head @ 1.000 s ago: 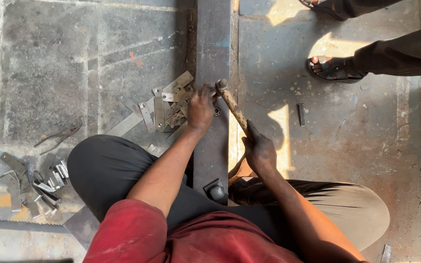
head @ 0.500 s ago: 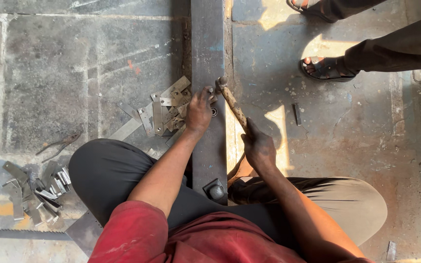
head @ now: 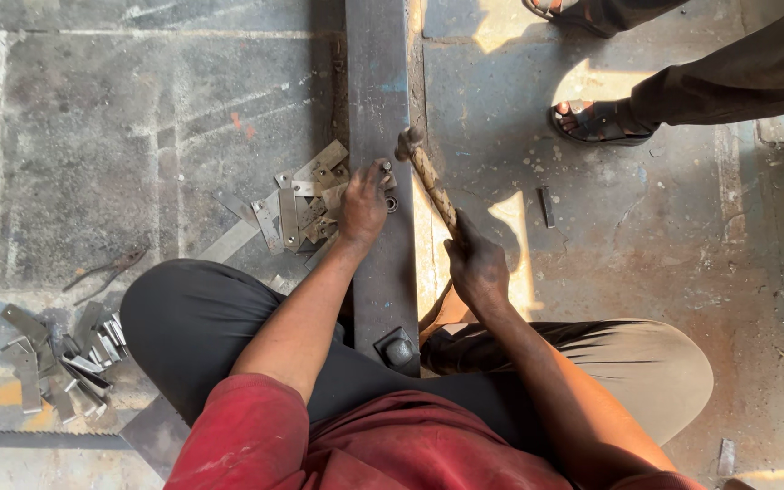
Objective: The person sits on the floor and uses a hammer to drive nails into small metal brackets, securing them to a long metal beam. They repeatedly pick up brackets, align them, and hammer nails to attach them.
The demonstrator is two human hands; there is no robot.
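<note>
Hammer [head: 428,181] head has risen off the bar [head: 378,100], right hand [head: 478,268] gripping it, left fingers [head: 376,174] pinching a punch [head: 386,168] beside scrap plates [head: 306,204]

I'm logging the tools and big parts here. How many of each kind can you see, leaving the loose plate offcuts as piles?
Hammer, in the right hand: 1
Long steel bar, under the left hand: 1
Pliers: 1
Piles of metal plates: 2
Total: 5
</note>
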